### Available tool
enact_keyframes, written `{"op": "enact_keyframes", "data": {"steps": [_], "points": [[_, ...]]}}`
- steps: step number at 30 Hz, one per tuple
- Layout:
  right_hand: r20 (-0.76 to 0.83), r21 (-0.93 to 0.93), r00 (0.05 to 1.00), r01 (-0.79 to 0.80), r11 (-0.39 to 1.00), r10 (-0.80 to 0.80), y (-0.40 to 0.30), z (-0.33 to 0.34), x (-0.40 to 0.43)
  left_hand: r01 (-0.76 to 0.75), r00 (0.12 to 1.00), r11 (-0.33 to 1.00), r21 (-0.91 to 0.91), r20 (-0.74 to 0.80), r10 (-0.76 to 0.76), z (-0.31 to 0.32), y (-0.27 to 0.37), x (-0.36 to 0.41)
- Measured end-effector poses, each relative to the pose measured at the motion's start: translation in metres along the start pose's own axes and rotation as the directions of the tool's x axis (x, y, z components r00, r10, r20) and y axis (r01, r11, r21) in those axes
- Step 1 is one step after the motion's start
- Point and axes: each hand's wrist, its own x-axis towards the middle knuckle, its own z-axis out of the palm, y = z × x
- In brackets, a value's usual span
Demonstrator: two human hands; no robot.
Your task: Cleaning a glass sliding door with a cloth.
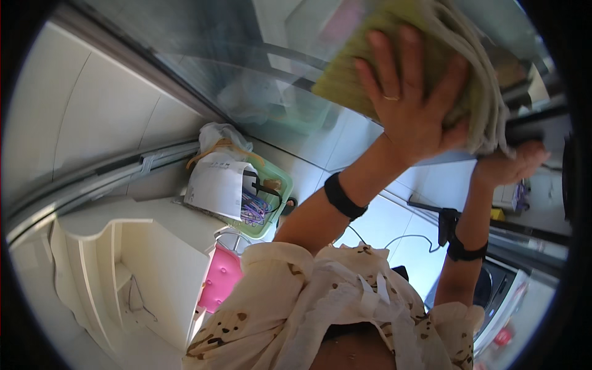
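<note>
My left hand (411, 101) is spread flat over a folded yellow-green cloth (347, 88) with greyish-white layers at its right edge. It holds the cloth up against a glass panel (286, 92), its thumb by the folded layers. A ring is on one finger and a black band on the wrist. My right hand (511, 162) is raised to the right, just below the cloth's hanging edge, fingers curled near a dark frame bar (532, 115). Blur hides whether it grips anything. Its wrist also wears a black band.
A metal frame rail (138, 169) runs along the left. Below are a white shelf unit (162, 273), a pink tufted seat (222, 280), and a green basket (284, 185) holding a white paper bag (217, 187) and hangers (254, 208). A black-fronted appliance (497, 282) stands at right.
</note>
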Motion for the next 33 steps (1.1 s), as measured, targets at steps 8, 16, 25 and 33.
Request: {"op": "enact_keyframes", "data": {"steps": [8,16,25,33], "points": [[0.182,0.078,0.749,-0.657,0.75,0.637,-0.042,-0.021,0.047,-0.179,0.984,0.982,0.058,0.02,0.179,0.009,-0.061,-0.125],[0.148,0.315,0.469,-0.857,0.408,0.871,-0.037,-0.024,0.05,-0.173,0.982,0.983,0.056,0.091,0.167,-0.005,-0.13,-0.177],[0.155,0.22,0.606,-0.791,0.571,0.78,-0.004,-0.025,0.021,0.064,0.996,0.995,0.082,-0.064,-0.059,-0.042,-0.304,-0.13],[0.105,0.346,0.206,-0.925,0.158,0.973,-0.042,-0.023,0.048,0.625,0.621,0.579,-0.524,-0.115,-0.775,-0.102,-0.486,-0.052]]}}
